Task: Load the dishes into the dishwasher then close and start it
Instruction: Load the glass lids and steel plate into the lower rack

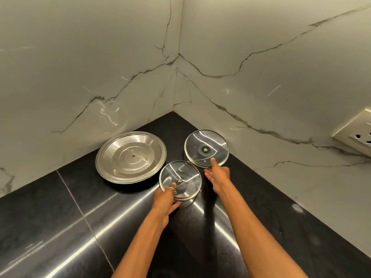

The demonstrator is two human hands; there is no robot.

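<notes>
Two grips reach onto the dark tabletop [80, 227]. The left grip [165, 200] pinches the near-left rim of the nearer glass lid [180, 175]: one digit with a ring [172, 189] lies on top of the glass, and other fingertips show through it from below. The right grip [218, 175] is spread, one straight digit lying on the near rim of the farther glass lid [206, 146] while the remaining fingers lie loose just near of that rim, not closed round it. Both lids are metal-rimmed with a small screw at the centre. The farther one lies flat near the right wall; the nearer one sits just left and near of it, rims almost touching. Left of both lies a round steel dish [130, 157], just beside the nearer lid. Veined marble walls [80, 67] meet in the far corner, and a wall socket [357, 135] sits at the right edge.
</notes>
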